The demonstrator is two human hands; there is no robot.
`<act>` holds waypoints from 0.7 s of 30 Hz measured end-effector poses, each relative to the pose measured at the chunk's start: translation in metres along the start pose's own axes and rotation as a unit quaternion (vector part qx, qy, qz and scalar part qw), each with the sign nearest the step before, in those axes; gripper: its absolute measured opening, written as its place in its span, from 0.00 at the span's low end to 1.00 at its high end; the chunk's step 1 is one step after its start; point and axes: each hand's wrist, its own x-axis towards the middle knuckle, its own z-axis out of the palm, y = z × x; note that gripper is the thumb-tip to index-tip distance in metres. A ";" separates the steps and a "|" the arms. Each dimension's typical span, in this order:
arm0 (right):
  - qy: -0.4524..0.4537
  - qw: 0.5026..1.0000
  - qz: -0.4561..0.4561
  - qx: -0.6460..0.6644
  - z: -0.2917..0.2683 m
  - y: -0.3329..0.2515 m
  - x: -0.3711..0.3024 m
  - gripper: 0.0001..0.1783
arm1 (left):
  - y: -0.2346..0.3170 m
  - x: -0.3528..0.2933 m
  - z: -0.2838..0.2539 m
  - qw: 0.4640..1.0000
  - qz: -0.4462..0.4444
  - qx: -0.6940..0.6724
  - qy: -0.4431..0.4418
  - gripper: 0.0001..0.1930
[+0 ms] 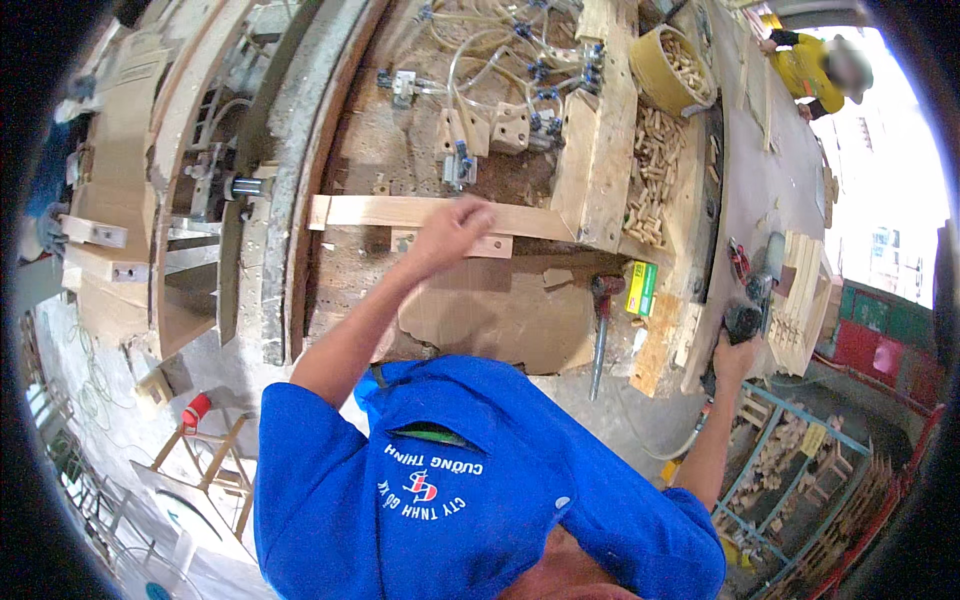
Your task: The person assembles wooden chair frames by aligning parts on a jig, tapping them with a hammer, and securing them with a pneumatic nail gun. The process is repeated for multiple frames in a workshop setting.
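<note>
A pale wooden strip [370, 212] lies across the worktable, its right end against a thick wooden rail [600, 200]. Over the middle of this strip is my left hand [452, 238], fingers curled in; whether something small is inside them is hidden. Just below the strip sits a short wooden block [495, 246] with a hole. Off to the right, my right hand [735, 358] grips a black-and-silver power tool [745, 320] by its lower end, beside stacked wooden pieces [798, 310]. The tool's exact kind is unclear.
Clear air hoses and fittings [500, 60] spread across the table's far part. A yellow bucket [655, 70] and loose pile [655, 170] hold wooden dowels. A hammer [603, 290] lies near a green-yellow box [641, 288]. A person in yellow [803, 68] stands far right.
</note>
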 end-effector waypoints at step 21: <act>-0.095 0.993 -0.021 -0.064 0.031 0.043 -0.018 0.50 | 0.035 0.107 -0.145 0.817 -0.008 0.519 0.250 0.18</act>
